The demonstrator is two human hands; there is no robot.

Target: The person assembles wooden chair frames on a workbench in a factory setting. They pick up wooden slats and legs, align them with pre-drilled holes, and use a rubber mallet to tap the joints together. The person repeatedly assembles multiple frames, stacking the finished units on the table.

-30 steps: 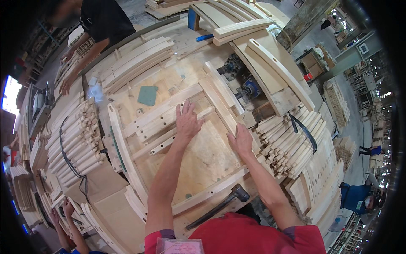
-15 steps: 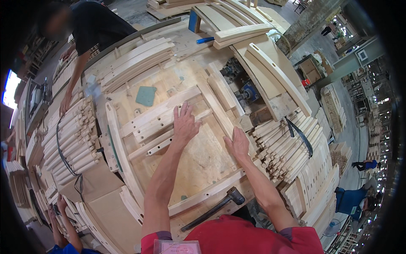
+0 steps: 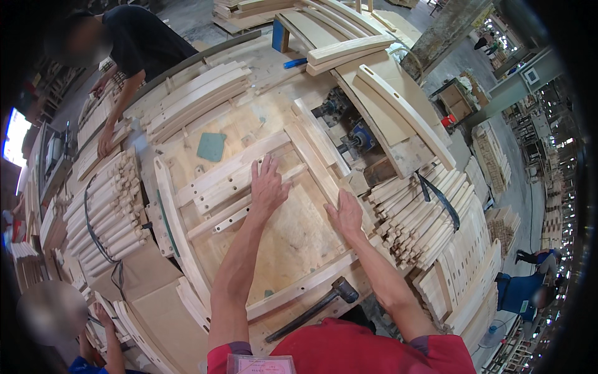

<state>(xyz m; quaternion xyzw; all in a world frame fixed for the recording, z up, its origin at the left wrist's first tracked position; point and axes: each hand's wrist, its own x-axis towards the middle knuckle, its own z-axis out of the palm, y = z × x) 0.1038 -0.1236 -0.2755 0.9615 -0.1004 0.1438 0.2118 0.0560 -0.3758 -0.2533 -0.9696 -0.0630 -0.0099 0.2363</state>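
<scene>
Mid-frame, the left hand (image 3: pixel 268 187) lies flat on wooden slats (image 3: pixel 230 181). The right hand (image 3: pixel 346 215) presses the frame rail (image 3: pixel 317 156). A hammer (image 3: pixel 314 308) lies lower centre.

The light is soft and even, like daylight, and it is bright enough to see the wood well. Both the left hand (image 3: pixel 268 187) and the right hand (image 3: pixel 346 215) look sharp, with only small, faint shadows under them. Far to the left of the hands, a window (image 3: pixel 15 137) glows white with glare. Far to the right, the room looks pale and washed out. Straight boards bend near the rim, and the corners are black.
</scene>
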